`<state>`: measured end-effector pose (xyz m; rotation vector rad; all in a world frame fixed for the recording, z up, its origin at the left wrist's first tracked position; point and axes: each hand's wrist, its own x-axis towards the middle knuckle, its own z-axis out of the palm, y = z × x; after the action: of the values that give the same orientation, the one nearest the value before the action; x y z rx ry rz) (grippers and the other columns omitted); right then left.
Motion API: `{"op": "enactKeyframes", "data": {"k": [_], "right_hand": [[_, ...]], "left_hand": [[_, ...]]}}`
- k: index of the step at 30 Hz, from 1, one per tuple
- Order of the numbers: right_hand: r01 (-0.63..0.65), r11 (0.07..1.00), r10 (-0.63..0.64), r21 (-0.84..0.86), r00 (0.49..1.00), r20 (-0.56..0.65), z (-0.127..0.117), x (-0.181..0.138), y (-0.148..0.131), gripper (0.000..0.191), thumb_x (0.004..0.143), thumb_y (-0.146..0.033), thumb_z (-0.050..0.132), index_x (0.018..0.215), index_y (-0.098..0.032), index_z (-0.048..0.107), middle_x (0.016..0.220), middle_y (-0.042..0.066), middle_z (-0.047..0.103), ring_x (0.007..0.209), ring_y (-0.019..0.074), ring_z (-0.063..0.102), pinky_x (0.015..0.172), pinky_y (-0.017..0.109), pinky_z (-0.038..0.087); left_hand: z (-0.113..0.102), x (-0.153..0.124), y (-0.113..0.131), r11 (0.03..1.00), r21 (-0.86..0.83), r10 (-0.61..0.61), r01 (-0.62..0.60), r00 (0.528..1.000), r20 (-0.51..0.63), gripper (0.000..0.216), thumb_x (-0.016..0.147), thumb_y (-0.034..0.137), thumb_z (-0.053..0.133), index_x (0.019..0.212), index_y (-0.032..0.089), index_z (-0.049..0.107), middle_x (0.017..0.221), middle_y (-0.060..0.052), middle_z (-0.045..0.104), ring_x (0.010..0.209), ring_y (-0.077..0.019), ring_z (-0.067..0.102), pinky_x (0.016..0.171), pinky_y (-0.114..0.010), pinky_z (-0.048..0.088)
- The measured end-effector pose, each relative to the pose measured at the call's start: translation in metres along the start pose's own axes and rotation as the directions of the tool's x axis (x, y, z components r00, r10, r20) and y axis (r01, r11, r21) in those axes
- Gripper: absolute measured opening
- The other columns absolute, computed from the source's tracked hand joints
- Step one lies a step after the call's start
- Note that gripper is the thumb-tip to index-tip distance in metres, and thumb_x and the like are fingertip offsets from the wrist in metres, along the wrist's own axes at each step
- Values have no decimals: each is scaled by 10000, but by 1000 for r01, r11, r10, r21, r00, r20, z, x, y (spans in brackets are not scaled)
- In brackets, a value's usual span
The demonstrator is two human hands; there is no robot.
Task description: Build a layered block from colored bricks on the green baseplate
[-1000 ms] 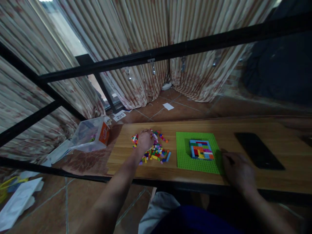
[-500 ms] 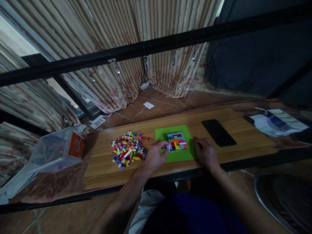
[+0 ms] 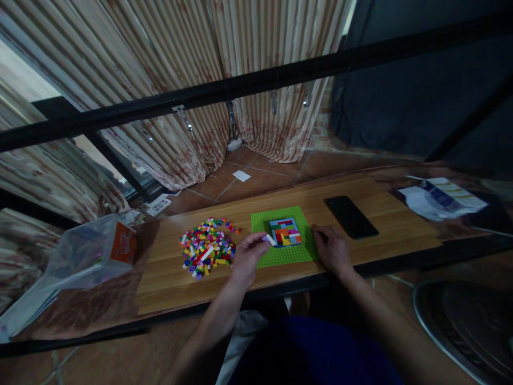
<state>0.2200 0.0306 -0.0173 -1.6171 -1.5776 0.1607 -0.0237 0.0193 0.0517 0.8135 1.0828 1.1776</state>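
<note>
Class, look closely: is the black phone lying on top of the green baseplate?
No: the black phone lies on the bare wooden tabletop, apart from and right of the green baseplate.

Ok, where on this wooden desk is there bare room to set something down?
Bare wood runs along the desk left of the brick pile, and between the phone and the papers. It is crowded where the left hand and right hand flank the green baseplate.
</note>
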Motion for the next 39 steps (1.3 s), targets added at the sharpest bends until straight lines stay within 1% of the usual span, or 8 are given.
{"op": "enactKeyframes", "data": {"k": [4,8,10,19,27,30,33,39], "right_hand": [[74,990,-77,123,997,18,-15,-10,-37,273,913,-367,469,1002,-189,656,939,100,677,870,231,632,794,389,518],[262,933,-309,246,934,178,-20,-35,-89,303,893,-319,558,1184,-244,598,1096,68,674,1027,225,608,894,394,501],[280,919,-343,277,915,214,-17,-50,-105,321,902,-280,553,1219,-255,589,1091,62,678,1016,218,612,886,388,509],[125,901,-246,416,936,252,-17,-83,-115,263,927,-270,517,1143,-269,666,1014,58,703,947,189,648,835,329,538],[-247,878,117,411,942,316,-16,-91,-101,282,895,-417,536,1032,-237,704,1040,55,720,995,214,664,905,354,511],[-327,877,201,351,915,351,-14,-96,-93,337,879,-465,533,1063,-230,689,1059,56,722,1007,230,667,902,361,513],[-297,910,166,289,901,402,-9,-96,-94,350,866,-479,541,1070,-231,679,1061,53,723,989,236,674,872,352,523],[3,963,-130,271,881,455,21,-82,-128,277,916,-383,470,1030,-228,669,1002,53,721,911,210,677,820,331,524]], "left_hand": [[5,-19,8,973,-199,-123,115,992,-26,329,547,232,842,836,148,711,820,-37,718,768,-131,659,820,-286,494],[10,-37,2,971,-209,-128,121,992,-22,326,557,258,845,832,140,713,830,-50,722,779,-139,663,804,-276,501],[11,-47,-6,976,-181,-129,122,991,-27,314,582,272,832,842,143,713,828,-51,721,780,-139,657,789,-272,503],[1,-69,-27,995,21,-96,98,994,-57,230,605,245,790,807,156,723,776,-27,716,730,-130,640,797,-272,504],[-28,-68,-32,965,261,19,-2,998,-60,185,701,269,704,851,162,692,758,-32,708,729,-165,665,764,-295,524],[-54,-65,-29,847,508,233,-154,968,-96,159,750,222,636,895,181,687,839,-35,696,790,-165,659,781,-291,521],[-82,-68,-22,654,722,374,-227,926,-47,197,806,182,561,968,206,671,948,-46,672,866,-159,646,816,-288,514],[-115,-73,-18,364,928,452,-78,886,-103,209,808,132,535,973,209,636,965,-47,634,846,-161,616,770,-285,506]]}}
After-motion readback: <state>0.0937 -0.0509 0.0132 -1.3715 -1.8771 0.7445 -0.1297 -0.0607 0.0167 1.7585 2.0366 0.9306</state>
